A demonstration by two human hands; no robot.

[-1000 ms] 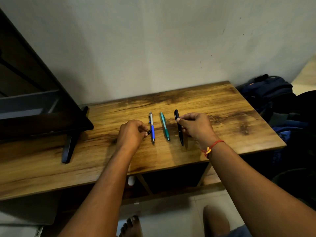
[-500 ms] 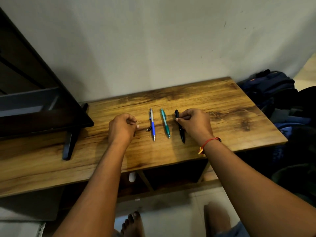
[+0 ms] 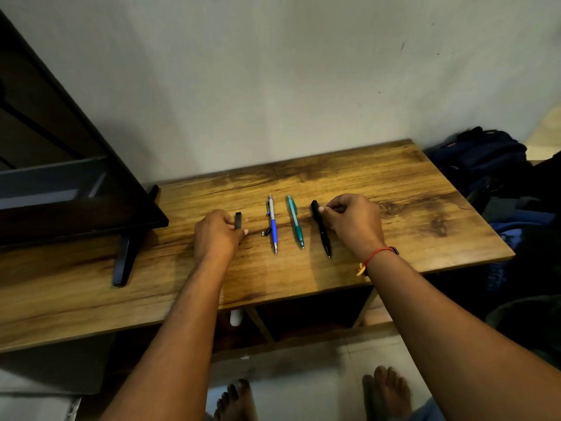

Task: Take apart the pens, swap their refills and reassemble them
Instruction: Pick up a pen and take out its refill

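Observation:
Three pens lie side by side on the wooden table, tips toward me: a blue and silver pen, a teal pen and a black pen. My left hand rests left of the blue pen, fingers curled around a small black piece that sticks up from them. My right hand sits right of the black pen, thumb and fingertips pinching that pen's upper end. A tiny dark part lies against the blue pen's left side.
A dark monitor on a black foot stands at the table's left. Dark bags are piled right of the table. A wall runs behind it. My bare feet show below on the floor.
My left hand has drawn left, away from the blue pen, and now shows a small black piece in its fingers. My right hand stays at the black pen's top.

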